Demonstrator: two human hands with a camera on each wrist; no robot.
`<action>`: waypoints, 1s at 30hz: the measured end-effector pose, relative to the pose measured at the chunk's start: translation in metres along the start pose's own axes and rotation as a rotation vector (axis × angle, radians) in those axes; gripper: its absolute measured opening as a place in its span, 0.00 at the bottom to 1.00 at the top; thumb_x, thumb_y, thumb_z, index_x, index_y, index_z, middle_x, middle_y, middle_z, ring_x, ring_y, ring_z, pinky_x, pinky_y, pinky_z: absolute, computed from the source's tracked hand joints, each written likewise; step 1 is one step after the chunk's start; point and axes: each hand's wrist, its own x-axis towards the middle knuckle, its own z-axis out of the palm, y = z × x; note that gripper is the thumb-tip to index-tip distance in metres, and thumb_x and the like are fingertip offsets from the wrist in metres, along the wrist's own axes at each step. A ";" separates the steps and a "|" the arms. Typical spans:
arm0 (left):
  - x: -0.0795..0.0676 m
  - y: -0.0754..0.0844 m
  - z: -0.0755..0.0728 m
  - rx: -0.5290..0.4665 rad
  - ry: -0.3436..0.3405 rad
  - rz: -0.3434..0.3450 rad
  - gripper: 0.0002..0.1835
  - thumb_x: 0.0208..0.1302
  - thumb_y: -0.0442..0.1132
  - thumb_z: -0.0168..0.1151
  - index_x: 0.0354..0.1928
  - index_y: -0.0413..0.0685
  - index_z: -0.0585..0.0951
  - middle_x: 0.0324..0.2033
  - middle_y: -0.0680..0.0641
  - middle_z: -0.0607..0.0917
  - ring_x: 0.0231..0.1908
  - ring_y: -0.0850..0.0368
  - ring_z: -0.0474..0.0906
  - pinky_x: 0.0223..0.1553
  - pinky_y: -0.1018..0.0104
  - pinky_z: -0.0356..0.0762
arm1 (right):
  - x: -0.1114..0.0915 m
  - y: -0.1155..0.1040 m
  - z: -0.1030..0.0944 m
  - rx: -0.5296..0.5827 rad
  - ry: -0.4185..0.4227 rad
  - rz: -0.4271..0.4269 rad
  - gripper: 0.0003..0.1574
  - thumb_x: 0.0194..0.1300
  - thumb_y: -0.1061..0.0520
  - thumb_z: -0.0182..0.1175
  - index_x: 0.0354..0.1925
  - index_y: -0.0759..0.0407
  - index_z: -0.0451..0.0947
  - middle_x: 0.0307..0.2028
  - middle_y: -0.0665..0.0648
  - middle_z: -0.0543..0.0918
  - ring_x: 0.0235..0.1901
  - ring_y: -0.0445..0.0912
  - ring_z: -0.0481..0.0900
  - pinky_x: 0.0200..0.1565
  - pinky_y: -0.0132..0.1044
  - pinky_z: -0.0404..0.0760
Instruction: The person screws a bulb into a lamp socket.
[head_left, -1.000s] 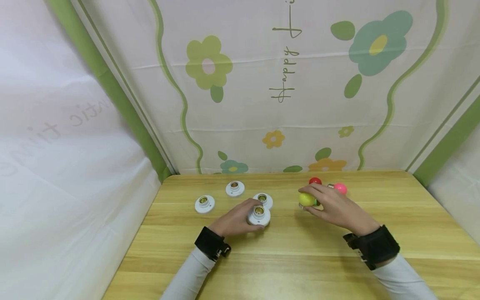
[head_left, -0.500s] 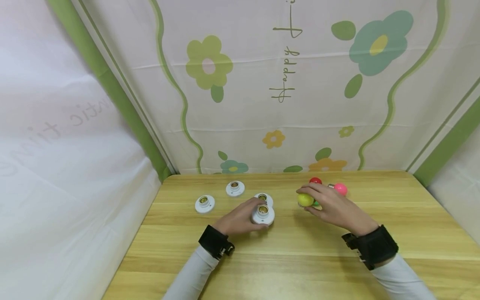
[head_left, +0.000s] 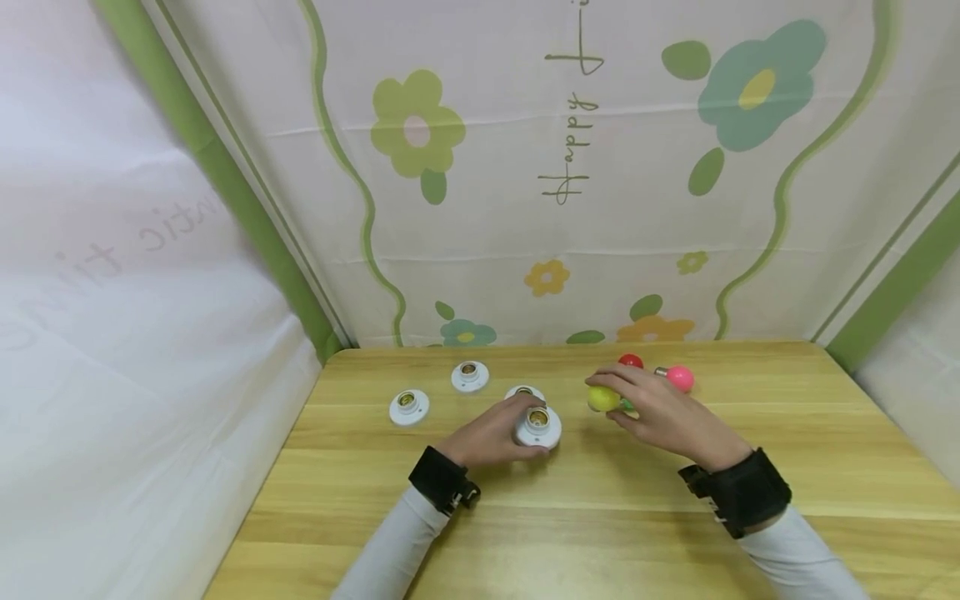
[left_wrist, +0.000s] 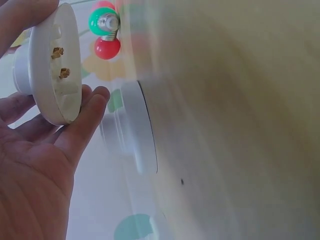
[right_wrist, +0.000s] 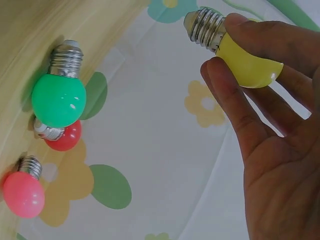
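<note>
My left hand (head_left: pixel 491 433) grips a white round lamp holder (head_left: pixel 538 427) by its rim, brass-lined socket facing up. In the left wrist view that lamp holder (left_wrist: pixel 55 65) is lifted off the table, its hollow underside with two brass terminals showing. Just behind it sits another lamp holder (left_wrist: pixel 130 127), partly hidden by the left hand in the head view. My right hand (head_left: pixel 663 412) pinches a yellow light bulb (head_left: pixel 602 398) between thumb and fingers. The right wrist view shows the bulb's metal screw base (right_wrist: pixel 206 27) pointing away from the palm.
Two more lamp holders, one at the far left (head_left: pixel 409 407) and one nearer the back edge (head_left: pixel 469 376), stand on the wooden table (head_left: pixel 585 533). A green bulb (right_wrist: pixel 59 100), a red bulb (right_wrist: pixel 65 136) and a pink bulb (head_left: pixel 680 379) lie beyond the right hand. A printed curtain (head_left: pixel 487 225) hangs behind.
My left hand has moved right with the lamp holder, now overlapping more of the one behind. The yellow bulb in my right hand has shifted slightly left, so the hands are closer together.
</note>
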 end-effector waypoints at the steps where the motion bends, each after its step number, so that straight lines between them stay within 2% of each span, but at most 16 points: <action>1: 0.000 0.000 0.001 0.000 0.000 0.003 0.37 0.57 0.61 0.65 0.63 0.51 0.68 0.54 0.55 0.73 0.52 0.65 0.70 0.53 0.71 0.73 | 0.001 -0.001 0.000 0.002 -0.002 0.000 0.36 0.49 0.58 0.74 0.58 0.55 0.75 0.55 0.52 0.77 0.54 0.46 0.74 0.50 0.46 0.81; 20: 0.005 0.007 0.008 -0.004 -0.022 -0.007 0.39 0.57 0.63 0.64 0.65 0.50 0.66 0.55 0.54 0.72 0.50 0.65 0.71 0.50 0.73 0.74 | 0.015 -0.017 -0.005 0.035 0.029 -0.047 0.39 0.53 0.54 0.72 0.62 0.56 0.72 0.56 0.53 0.77 0.52 0.44 0.76 0.45 0.39 0.83; 30: 0.009 0.007 0.010 -0.011 -0.012 0.018 0.39 0.57 0.64 0.63 0.64 0.51 0.67 0.54 0.54 0.73 0.51 0.65 0.70 0.51 0.72 0.74 | 0.017 -0.021 -0.005 0.014 0.049 -0.077 0.39 0.52 0.55 0.73 0.62 0.58 0.72 0.56 0.54 0.76 0.51 0.45 0.77 0.44 0.38 0.83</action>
